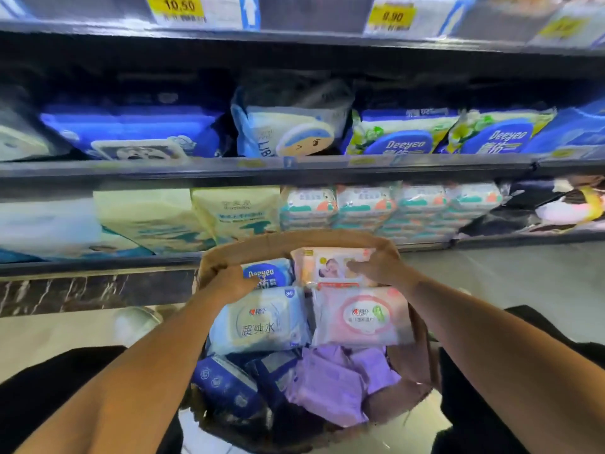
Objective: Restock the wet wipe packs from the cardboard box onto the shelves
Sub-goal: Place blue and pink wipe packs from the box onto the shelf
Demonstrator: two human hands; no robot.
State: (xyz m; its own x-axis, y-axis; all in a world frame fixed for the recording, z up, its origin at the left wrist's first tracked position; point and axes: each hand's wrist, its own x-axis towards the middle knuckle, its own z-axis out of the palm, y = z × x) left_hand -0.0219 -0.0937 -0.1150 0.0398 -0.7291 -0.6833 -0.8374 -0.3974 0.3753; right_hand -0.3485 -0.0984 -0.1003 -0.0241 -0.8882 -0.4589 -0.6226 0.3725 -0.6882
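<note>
A brown cardboard box [294, 239] sits between my knees, full of wet wipe packs. My left hand [234, 283] reaches into its far left part and grips a blue Deeyeo pack [270, 273]. My right hand [376, 265] holds a peach-pink pack with a baby picture [327, 267] at the far right of the box. Closer to me lie a light blue pack [258, 322], a pink pack [360, 317], dark blue packs [229, 385] and purple packs [334, 385].
Shelves [294, 168] stand right in front, stocked with blue, green Deeyeo [402, 136] and pastel stacked packs [389, 208]. Yellow price tags [178, 8] line the top shelf edge. Pale floor [507, 280] lies to the right, a dark marble plinth [91, 290] to the left.
</note>
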